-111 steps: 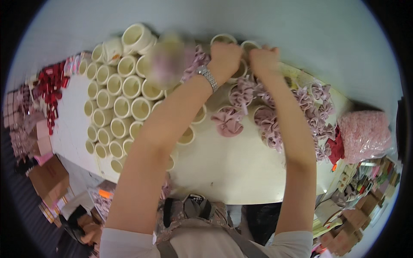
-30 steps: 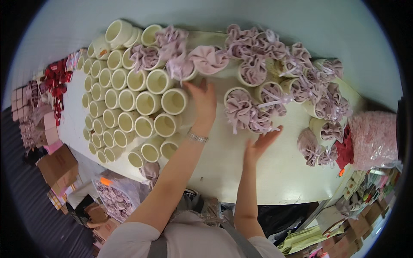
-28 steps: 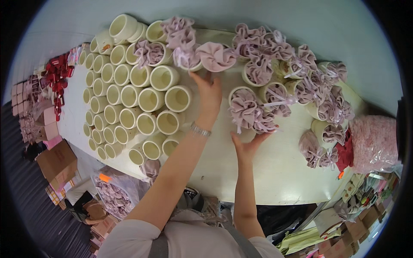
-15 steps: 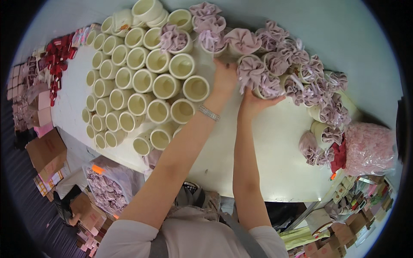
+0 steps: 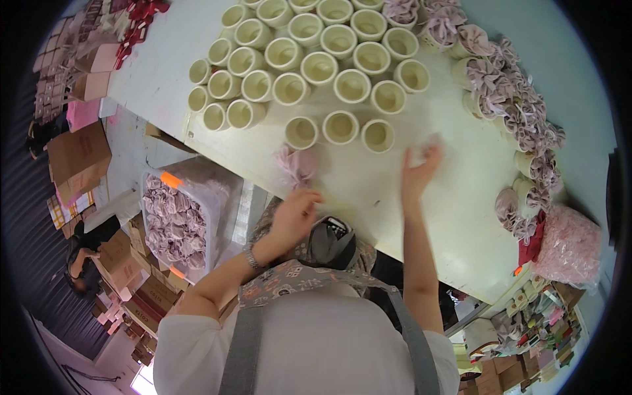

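Observation:
My left hand (image 5: pixel 295 214) is over the table's near edge, fingers loosely bent and a little blurred, with nothing visible in them. Just beyond it lies a pink-mauve drawstring pouch (image 5: pixel 296 166), apart from the fingers. My right hand (image 5: pixel 421 170) hovers over the white tabletop (image 5: pixel 368 210), open and motion-blurred, fingers spread. Left of it, three cream cups (image 5: pixel 341 127) stand in a short front row. Behind them many more cream cups (image 5: pixel 319 68) stand close together, mouths up. At the right, a band of cups stuffed with gathered mauve pouches (image 5: pixel 500 89) runs along the table.
A clear plastic bin (image 5: pixel 209 224) full of mauve pouches stands by the table at the left. A bag of pink shredded filler (image 5: pixel 567 247) sits at the table's right end, beside a red cloth (image 5: pixel 532 240). Cardboard boxes (image 5: pixel 82 158) and another person (image 5: pixel 85 253) are farther left.
Both hands have left the pouch-filled cups and drawn back toward me, the left one to the near edge. The view has shifted, so the cups appear higher up.

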Tool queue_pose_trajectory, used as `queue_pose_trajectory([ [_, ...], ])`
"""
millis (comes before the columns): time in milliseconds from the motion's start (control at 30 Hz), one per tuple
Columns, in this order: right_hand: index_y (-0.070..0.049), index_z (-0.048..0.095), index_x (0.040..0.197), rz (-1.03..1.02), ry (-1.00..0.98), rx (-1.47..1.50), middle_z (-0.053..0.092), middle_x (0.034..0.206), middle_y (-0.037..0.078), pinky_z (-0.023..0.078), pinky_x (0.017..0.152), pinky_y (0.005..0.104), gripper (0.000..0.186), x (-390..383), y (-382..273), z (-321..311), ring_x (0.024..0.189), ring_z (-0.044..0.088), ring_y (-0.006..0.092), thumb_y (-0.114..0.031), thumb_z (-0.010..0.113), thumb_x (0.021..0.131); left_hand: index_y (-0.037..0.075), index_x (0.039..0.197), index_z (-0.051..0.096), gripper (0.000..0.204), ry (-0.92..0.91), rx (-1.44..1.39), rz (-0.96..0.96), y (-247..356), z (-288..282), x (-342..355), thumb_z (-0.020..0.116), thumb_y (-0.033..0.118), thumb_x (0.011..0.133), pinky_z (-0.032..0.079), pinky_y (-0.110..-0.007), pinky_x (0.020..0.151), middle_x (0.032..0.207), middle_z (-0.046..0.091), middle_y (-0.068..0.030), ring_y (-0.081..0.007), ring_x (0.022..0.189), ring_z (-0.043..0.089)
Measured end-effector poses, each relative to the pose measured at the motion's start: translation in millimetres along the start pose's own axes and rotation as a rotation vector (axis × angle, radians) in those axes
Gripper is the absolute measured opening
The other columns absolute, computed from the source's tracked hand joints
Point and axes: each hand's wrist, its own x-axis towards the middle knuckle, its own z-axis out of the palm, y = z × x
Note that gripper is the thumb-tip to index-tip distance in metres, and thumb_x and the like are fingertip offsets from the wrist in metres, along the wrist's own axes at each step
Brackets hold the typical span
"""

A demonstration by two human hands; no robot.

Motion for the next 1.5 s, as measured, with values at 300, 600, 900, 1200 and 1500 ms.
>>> queue_pose_trajectory([
  [300,-0.014,0.059,0.116,-0.454,-0.659,-0.004,0.06,0.109,0.011,0.051,0.081,0.0376,0.046,-136,-110,114,0.091,0.06,0.0298,-0.004,0.062,0.071,0.003,0.122,0.048,0.049,0.043,0.103,-0.11,-116,-56,21,0.057,-0.008,0.076,0.05,-0.034,0.085,0.126,0.044,-0.0217,-0.0296,0.103,0.058],
  [600,0.0,0.034,0.14,0.565,-0.471,1.036,0.053,0.129,0.014,0.046,0.09,0.0359,0.057,-92,-196,20,0.112,0.055,0.0211,-0.035,0.042,0.095,0.006,0.119,0.055,0.041,-0.43,-1.069,-0.458,-58,-125,37,0.071,0.021,0.084,0.052,-0.028,0.079,0.097,0.064,-0.0017,-0.013,0.092,0.062],
  [900,0.003,0.055,0.111,0.466,-0.296,0.827,0.064,0.093,0.006,0.049,0.074,0.0256,0.037,-142,-189,23,0.081,0.059,0.0115,-0.019,0.07,0.084,0.001,0.123,0.049,0.049,-0.334,-0.396,-0.06,-32,-82,33,0.069,0.018,0.081,0.048,-0.033,0.084,0.11,0.06,-0.0146,-0.022,0.097,0.061],
  [1200,0.002,0.045,0.129,0.539,-0.398,0.892,0.057,0.115,0.009,0.045,0.088,0.029,0.052,-119,-97,-35,0.101,0.054,0.0153,-0.012,0.067,0.084,-0.001,0.093,0.056,0.017,-0.523,-0.666,-0.217,8,38,55,0.056,0.015,0.087,0.047,-0.035,0.066,0.089,0.06,-0.0123,-0.0191,0.082,0.059],
  [1500,0.0,0.06,0.094,-0.001,0.165,0.468,0.062,0.092,0.006,0.047,0.074,0.0292,0.027,9,-61,-50,0.084,0.057,0.0135,-0.019,0.072,0.079,0.007,0.124,0.048,0.071,0.159,0.673,0.467,38,61,154,0.079,0.024,0.063,0.026,-0.049,0.107,0.111,0.055,-0.0095,-0.0279,0.117,0.044],
])
